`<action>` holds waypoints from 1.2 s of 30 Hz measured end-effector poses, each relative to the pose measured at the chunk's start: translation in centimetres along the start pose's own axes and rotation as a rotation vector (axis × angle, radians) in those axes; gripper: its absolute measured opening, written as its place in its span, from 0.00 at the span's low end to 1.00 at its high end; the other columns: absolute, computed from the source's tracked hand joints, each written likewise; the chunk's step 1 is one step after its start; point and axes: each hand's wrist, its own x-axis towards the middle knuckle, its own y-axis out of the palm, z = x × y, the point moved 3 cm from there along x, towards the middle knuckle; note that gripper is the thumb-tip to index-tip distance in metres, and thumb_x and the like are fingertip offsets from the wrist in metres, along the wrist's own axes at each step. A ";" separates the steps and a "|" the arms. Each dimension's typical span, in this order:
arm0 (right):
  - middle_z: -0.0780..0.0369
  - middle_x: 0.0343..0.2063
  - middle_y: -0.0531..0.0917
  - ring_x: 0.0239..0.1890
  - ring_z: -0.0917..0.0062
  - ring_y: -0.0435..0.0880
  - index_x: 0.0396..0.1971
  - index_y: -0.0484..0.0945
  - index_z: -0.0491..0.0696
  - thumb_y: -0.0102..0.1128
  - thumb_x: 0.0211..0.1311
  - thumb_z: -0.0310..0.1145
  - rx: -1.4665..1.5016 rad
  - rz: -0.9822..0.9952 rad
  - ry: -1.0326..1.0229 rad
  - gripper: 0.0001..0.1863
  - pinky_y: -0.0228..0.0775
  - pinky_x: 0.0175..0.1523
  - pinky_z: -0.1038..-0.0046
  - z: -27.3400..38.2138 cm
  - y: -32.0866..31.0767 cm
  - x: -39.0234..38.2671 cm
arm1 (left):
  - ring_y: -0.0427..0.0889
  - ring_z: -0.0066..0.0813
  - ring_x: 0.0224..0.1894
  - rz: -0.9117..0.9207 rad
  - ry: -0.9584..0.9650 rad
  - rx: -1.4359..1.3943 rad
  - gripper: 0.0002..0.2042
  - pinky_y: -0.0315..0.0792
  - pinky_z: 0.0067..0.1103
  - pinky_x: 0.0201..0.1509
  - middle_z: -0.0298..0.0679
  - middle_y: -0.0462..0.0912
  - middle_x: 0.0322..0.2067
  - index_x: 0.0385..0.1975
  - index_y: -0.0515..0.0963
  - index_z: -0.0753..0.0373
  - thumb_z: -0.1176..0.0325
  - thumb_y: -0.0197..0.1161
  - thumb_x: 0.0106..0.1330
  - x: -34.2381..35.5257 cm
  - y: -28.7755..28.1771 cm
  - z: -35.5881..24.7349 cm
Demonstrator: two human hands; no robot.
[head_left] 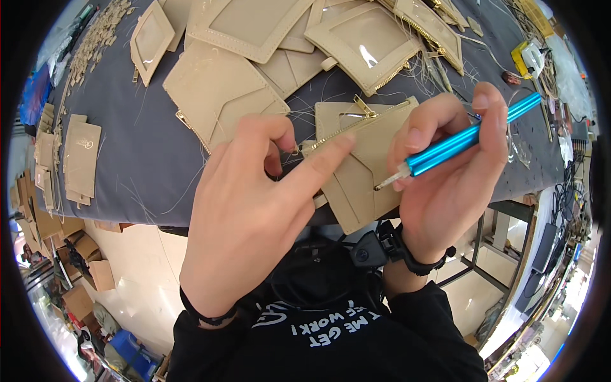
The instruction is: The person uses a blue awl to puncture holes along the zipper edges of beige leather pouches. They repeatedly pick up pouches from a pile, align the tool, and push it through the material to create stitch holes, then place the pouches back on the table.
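Gripping beige pouch (363, 172), blue tool (464, 141)

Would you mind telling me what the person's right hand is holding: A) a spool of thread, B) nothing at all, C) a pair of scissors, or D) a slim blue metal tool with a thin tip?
D: the right hand grips a slim blue tool, its thin tip pointing at the beige zip pouch that the left hand steadies.

A beige zip pouch (363, 165) is held tilted above the tabletop edge, its brass zipper along the top. A blue metal tool (468, 140) slants across it, its pale tip touching the pouch's front flap.
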 end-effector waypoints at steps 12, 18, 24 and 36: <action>0.54 0.18 0.73 0.11 0.77 0.69 0.41 0.56 0.49 0.29 0.69 0.48 -0.298 -0.011 0.007 0.17 0.65 0.16 0.80 -1.3 -0.3 -0.3 | 0.64 0.19 0.21 -0.210 -0.090 -0.153 0.05 0.57 0.15 0.25 0.34 0.68 0.22 0.29 0.78 0.65 0.81 0.59 0.52 0.2 0.6 2.2; 0.54 0.18 0.73 0.10 0.76 0.68 0.41 0.56 0.50 0.27 0.69 0.48 -0.210 -0.013 -0.064 0.16 0.64 0.15 0.80 -0.8 0.4 -0.6 | 0.63 0.16 0.23 -0.237 -0.259 -0.212 0.06 0.55 0.14 0.26 0.31 0.67 0.22 0.30 0.76 0.66 0.80 0.60 0.51 -0.3 0.0 2.1; 0.54 0.18 0.72 0.08 0.76 0.66 0.40 0.56 0.49 0.26 0.70 0.45 -0.197 0.013 -0.037 0.15 0.61 0.12 0.79 -0.6 -0.1 -0.4 | 0.61 0.14 0.24 -0.048 -0.309 -0.175 0.09 0.53 0.12 0.26 0.28 0.67 0.20 0.29 0.76 0.66 0.75 0.66 0.48 0.4 0.8 1.1; 0.53 0.19 0.73 0.09 0.75 0.68 0.42 0.59 0.46 0.24 0.70 0.44 -0.169 0.099 -0.047 0.17 0.63 0.12 0.79 0.1 0.9 -0.3 | 0.59 0.10 0.22 -0.269 -0.398 -0.163 0.06 0.52 0.10 0.25 0.26 0.71 0.19 0.27 0.76 0.67 0.71 0.59 0.61 -0.1 1.3 1.2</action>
